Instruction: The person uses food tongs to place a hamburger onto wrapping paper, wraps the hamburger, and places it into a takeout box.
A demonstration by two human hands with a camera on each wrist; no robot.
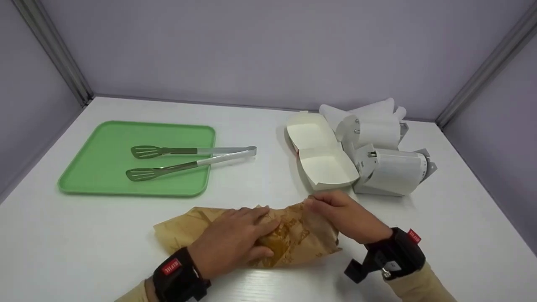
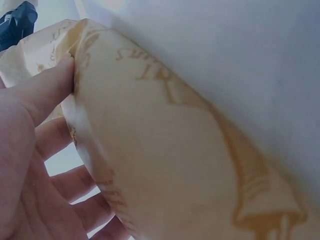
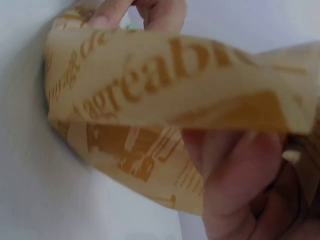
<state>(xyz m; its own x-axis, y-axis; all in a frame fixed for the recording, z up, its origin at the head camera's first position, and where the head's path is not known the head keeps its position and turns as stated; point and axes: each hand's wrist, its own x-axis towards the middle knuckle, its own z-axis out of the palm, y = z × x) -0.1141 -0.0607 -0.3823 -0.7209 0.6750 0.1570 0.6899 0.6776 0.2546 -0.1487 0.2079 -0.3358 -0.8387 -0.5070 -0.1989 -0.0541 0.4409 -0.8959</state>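
A sheet of brown printed wrapping paper (image 1: 310, 235) lies at the front of the table, folded around a rounded lump with a yellowish patch showing through. What is inside stays hidden. From above, my left hand (image 1: 235, 237) holds the wrapped lump, thumb (image 2: 47, 87) on the near side and fingers (image 2: 75, 182) spread over the far side. My right hand (image 1: 346, 214) pinches the paper's right end between thumb and fingers. In the right wrist view that end is raised into a loose open fold, and the left fingertips (image 3: 100, 21) press the paper beyond it.
A green tray (image 1: 96, 167) stands at the back left, with metal tongs (image 1: 226, 157) lying across its right edge. An opened white burger box (image 1: 327, 167) sits behind my right hand. Beside it are two white devices (image 1: 396, 170) with white rolled pieces (image 1: 373, 109) behind.
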